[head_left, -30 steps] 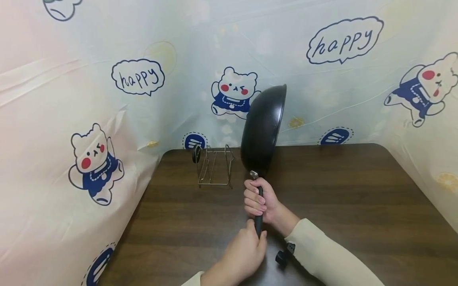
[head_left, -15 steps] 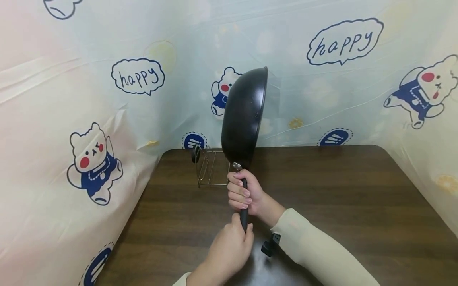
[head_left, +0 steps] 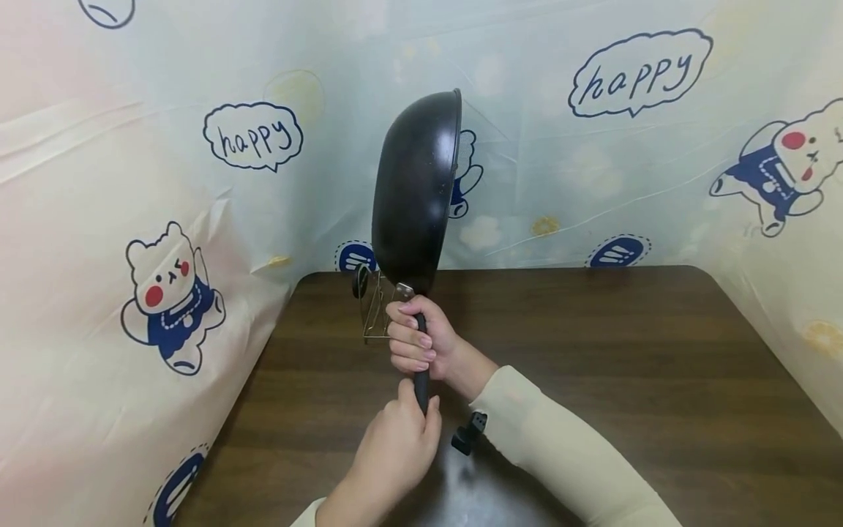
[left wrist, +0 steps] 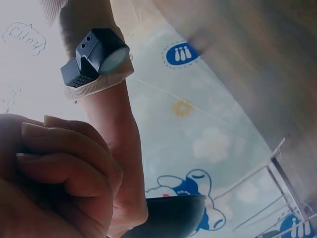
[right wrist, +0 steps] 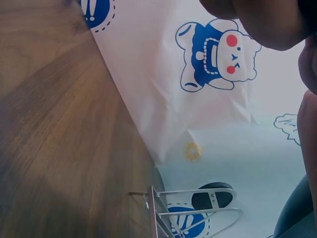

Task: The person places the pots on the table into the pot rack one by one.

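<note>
A black wok [head_left: 418, 190] is held up on end over the table, handle down, its open side facing right in the head view. My right hand [head_left: 424, 340] grips the handle [head_left: 421, 388] just below the metal joint. Lower down, my left hand [head_left: 398, 435] holds the handle's end. Part of the wok [left wrist: 171, 220] shows at the bottom of the left wrist view, and a dark edge of the wok [right wrist: 297, 210] at the lower right of the right wrist view. Behind it stands a wire rack [head_left: 377, 337], largely hidden by wok and right hand.
The rack has a black disc [head_left: 359, 281] on its left side. It stands near the back left of the brown wooden table [head_left: 593, 351]. A printed cloth [head_left: 527, 88] with bears and "happy" bubbles surrounds the table. A black wrist camera [head_left: 469, 433] sits at my right cuff.
Both hands have moved left and upward with the wok, keeping their grip on the handle. The wok has come in front of the rack and now covers much of it.
</note>
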The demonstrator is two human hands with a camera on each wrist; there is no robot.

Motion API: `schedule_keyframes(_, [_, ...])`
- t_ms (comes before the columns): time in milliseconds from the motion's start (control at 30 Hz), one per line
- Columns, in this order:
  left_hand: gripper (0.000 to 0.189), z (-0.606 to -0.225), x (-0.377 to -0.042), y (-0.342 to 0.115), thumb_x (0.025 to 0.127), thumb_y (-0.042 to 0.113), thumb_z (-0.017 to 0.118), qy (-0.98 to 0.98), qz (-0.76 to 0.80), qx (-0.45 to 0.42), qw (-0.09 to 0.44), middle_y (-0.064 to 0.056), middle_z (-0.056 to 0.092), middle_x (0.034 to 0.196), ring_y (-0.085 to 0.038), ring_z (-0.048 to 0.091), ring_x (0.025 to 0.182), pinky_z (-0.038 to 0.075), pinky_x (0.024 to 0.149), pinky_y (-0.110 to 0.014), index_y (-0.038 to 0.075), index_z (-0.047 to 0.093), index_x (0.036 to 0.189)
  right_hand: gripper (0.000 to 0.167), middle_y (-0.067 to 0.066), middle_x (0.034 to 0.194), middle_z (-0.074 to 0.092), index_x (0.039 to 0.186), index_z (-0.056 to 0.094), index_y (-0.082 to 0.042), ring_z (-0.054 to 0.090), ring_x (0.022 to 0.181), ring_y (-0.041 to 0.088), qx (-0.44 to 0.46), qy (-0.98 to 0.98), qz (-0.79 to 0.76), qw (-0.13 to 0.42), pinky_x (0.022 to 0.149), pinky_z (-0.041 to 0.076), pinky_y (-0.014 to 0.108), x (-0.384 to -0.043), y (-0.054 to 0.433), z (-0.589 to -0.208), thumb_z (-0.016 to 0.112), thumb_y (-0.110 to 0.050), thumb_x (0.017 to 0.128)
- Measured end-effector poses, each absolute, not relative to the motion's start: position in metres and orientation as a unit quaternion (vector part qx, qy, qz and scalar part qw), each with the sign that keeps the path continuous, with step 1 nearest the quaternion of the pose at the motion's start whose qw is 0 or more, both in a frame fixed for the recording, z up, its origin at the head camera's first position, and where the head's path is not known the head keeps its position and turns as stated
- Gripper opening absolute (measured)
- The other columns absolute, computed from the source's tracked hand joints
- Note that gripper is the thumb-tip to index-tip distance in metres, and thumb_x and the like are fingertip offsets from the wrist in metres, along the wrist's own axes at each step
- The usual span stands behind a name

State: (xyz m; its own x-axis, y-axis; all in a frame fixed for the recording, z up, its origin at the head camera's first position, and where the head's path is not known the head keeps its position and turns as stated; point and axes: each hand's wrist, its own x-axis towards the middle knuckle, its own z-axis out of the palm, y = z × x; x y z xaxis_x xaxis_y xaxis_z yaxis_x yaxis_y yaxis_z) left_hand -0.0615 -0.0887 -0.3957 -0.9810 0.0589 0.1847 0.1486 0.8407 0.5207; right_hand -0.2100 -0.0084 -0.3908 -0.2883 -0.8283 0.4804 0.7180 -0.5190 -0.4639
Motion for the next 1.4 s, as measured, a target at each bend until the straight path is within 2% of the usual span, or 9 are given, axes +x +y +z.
schedule_keyframes(367, [0.026,-0.402,-0.059,-0.097,0.096,0.026,0.06,-0.956,-0.284,-0.035,0.071,-0.003,0.051,0.059,-0.013,0.049,0.045,0.036,0.039,-0.031,0.002,0.05,0.093,0.032,-0.005,0.044,0.038,0.065,0.033,-0.015,0.04,0.032,0.007,-0.331,0.069,-0.798,0.499,0.036,0.038,0.018,-0.209,-0.021,-0.403,0.04,-0.024,0.095])
schedule_keyframes(733, [0.027,-0.412,-0.058,-0.098,0.098,0.026,0.059,-0.948,-0.313,-0.03,0.043,0.0,0.049,0.059,-0.011,0.047,0.045,0.037,0.039,-0.03,0.0,0.05,0.095,0.03,-0.006,0.043,0.037,0.065,0.032,-0.016,0.042,0.033,0.006,-0.305,0.067,-0.797,0.517,0.035,0.037,0.018,-0.21,-0.023,-0.422,0.037,-0.024,0.093])
schedule_keyframes(967, [0.027,-0.419,-0.06,-0.097,0.098,0.026,0.058,-0.945,-0.323,-0.032,0.034,0.0,0.049,0.061,-0.013,0.047,0.047,0.037,0.042,-0.031,0.0,0.051,0.094,0.029,-0.007,0.043,0.035,0.065,0.031,-0.016,0.044,0.033,0.006,-0.276,0.064,-0.804,0.523,0.034,0.036,0.019,-0.211,-0.021,-0.436,0.03,-0.025,0.093])
schedule_keyframes(1233, [0.027,-0.427,-0.061,-0.096,0.097,0.027,0.059,-0.945,-0.327,-0.025,0.02,-0.001,0.05,0.062,-0.014,0.047,0.049,0.038,0.044,-0.033,0.002,0.051,0.092,0.03,-0.008,0.044,0.037,0.065,0.03,-0.017,0.044,0.034,0.006,-0.256,0.062,-0.81,0.523,0.034,0.035,0.019,-0.21,-0.02,-0.45,0.03,-0.026,0.094])
schedule_keyframes(1400, [0.028,-0.431,-0.061,-0.096,0.098,0.028,0.058,-0.94,-0.339,-0.027,0.006,-0.001,0.051,0.062,-0.014,0.048,0.049,0.038,0.043,-0.033,0.001,0.052,0.092,0.031,-0.008,0.045,0.037,0.066,0.029,-0.017,0.046,0.035,0.006,-0.251,0.056,-0.811,0.525,0.035,0.035,0.019,-0.21,-0.018,-0.457,0.025,-0.027,0.095])
